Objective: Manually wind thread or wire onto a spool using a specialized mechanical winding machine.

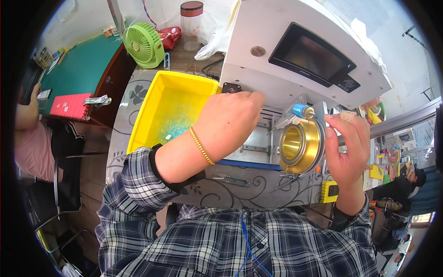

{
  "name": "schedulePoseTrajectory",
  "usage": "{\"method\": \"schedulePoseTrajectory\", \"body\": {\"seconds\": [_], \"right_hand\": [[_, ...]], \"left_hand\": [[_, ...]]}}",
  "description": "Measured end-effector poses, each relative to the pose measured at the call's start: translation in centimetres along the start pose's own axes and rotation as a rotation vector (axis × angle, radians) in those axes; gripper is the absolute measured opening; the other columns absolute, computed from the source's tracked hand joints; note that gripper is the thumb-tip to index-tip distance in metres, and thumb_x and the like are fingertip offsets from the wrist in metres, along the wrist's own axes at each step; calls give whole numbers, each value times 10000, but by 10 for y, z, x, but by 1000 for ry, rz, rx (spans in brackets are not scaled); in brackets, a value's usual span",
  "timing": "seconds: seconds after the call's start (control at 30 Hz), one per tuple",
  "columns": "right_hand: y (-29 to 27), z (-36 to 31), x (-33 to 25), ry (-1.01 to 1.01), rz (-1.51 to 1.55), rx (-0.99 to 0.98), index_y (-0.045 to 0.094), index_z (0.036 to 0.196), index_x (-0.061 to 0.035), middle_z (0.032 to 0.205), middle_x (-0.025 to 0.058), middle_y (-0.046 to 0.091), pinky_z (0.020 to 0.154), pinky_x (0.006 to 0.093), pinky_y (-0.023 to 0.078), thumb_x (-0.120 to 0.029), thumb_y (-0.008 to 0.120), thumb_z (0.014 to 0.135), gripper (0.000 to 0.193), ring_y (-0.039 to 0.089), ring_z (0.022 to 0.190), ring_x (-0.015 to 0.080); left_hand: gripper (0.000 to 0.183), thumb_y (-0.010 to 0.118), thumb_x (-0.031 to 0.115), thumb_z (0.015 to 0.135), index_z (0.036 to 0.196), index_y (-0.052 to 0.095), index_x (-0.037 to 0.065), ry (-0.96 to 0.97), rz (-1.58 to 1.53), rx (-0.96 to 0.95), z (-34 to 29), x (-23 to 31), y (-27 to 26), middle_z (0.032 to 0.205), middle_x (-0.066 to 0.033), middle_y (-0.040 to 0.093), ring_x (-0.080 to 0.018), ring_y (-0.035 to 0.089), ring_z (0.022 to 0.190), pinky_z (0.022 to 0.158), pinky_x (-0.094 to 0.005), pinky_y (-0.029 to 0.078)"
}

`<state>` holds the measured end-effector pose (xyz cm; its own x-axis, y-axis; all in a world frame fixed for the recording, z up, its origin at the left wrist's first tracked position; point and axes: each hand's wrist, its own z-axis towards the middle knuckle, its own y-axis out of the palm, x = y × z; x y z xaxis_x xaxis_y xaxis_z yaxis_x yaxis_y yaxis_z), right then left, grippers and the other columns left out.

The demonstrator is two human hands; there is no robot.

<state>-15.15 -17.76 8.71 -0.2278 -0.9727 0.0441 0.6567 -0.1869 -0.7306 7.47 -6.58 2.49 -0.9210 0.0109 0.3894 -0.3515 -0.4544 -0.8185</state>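
Note:
My left hand point(233, 120) reaches over the yellow bin's right edge toward the white machine point(258, 27). Its fingers are curled together, and its back hides anything between them. A yellow beaded bracelet point(201, 145) circles that wrist. At the machine's right side, my right hand point(349, 145) has its thumb and bent index finger close together by the edge of a metal plate point(320, 113); whatever is between the tips cannot be made out. One finger wears a tan wrap. Left of it sits a brass-coloured round part point(295, 145), below a small blue cylinder point(301, 111) on a shaft.
The yellow bin point(143, 111) holds a bluish, clear tangled heap. Thread snips point(233, 180) lie on the patterned table cover point(198, 194). A green fan point(143, 45) and a clear jar point(191, 27) stand behind. Another person sits at the left by a green-topped desk point(92, 62).

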Motion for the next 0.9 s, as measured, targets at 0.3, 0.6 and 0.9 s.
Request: {"method": "schedulePoseTrajectory", "body": {"seconds": [0.3,0.6,0.9], "right_hand": [[-4,78,5,159,21,148,691,1030,-71,947,67,667,667,291,487,-33,729,823,214,602,696,198],[15,163,37,118,-164,-17,684,969,-39,802,61,680,708,362,500,-296,642,901,269,601,658,241],[-35,134,-11,332,-196,-223,691,945,-8,840,125,679,757,333,496,-192,613,906,204,638,815,232]], "left_hand": [[113,613,185,908,894,667,87,-79,-93,-15,-12,3,1,767,-108,687,-320,671,698,609,-414,531],[103,617,163,907,922,659,70,-78,-175,70,-13,4,-1,800,-128,689,-341,666,736,636,-424,529],[99,637,161,891,903,657,64,-83,-128,71,-13,-10,8,802,-136,685,-345,664,735,637,-418,528]]}}
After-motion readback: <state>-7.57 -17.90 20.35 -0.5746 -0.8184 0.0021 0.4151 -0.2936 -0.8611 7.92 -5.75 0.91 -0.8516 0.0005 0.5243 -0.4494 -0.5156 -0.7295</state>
